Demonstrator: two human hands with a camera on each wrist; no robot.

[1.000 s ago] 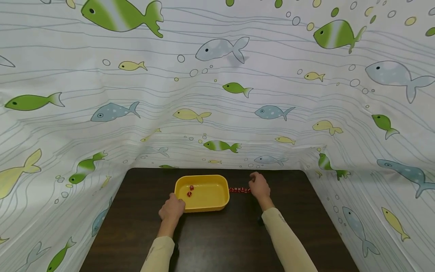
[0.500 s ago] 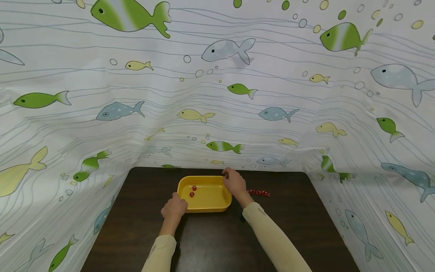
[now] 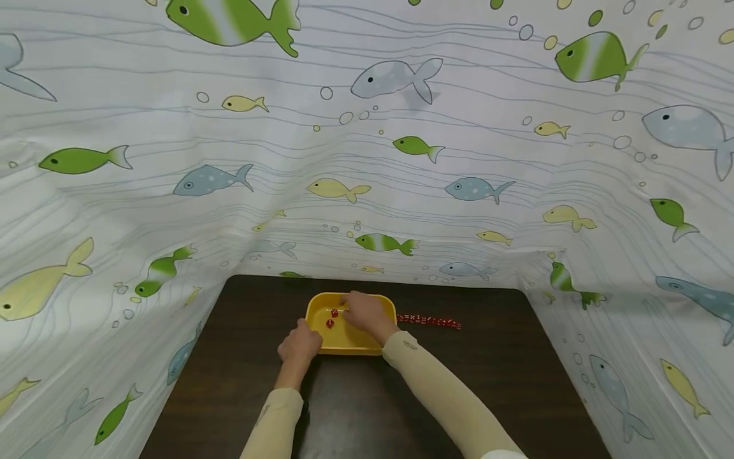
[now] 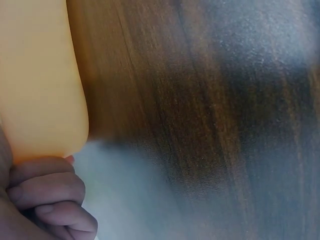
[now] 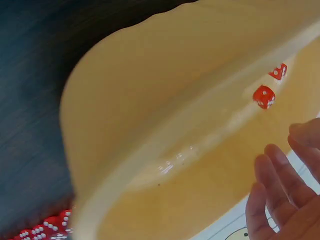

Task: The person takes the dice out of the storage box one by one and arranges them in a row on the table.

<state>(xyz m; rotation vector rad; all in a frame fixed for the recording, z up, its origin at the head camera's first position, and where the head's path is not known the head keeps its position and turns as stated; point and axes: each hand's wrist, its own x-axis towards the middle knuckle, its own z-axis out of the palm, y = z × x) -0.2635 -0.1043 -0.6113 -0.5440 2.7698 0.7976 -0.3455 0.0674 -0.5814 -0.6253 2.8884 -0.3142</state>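
Note:
A yellow plastic tub (image 3: 351,351) sits on the dark table, with two red dice (image 5: 263,96) in its left part. My left hand (image 3: 301,344) grips the tub's near left corner; its curled fingers (image 4: 47,187) show against the yellow wall in the left wrist view. Over the inside of the tub is my right hand (image 3: 367,313), close to the two dice. In the right wrist view its fingers (image 5: 275,175) are loosely bent and apart from the dice, with nothing between them.
A line of several red dice (image 3: 430,320) runs rightward along the table from the tub's right side. The dark wood table (image 3: 367,408) is enclosed by a white fish-print curtain (image 3: 355,140) at the back and sides.
My right hand has moved left from the right end of the visible dice row, across the tub's right rim, to above its inside. My left hand keeps its grip on the tub.

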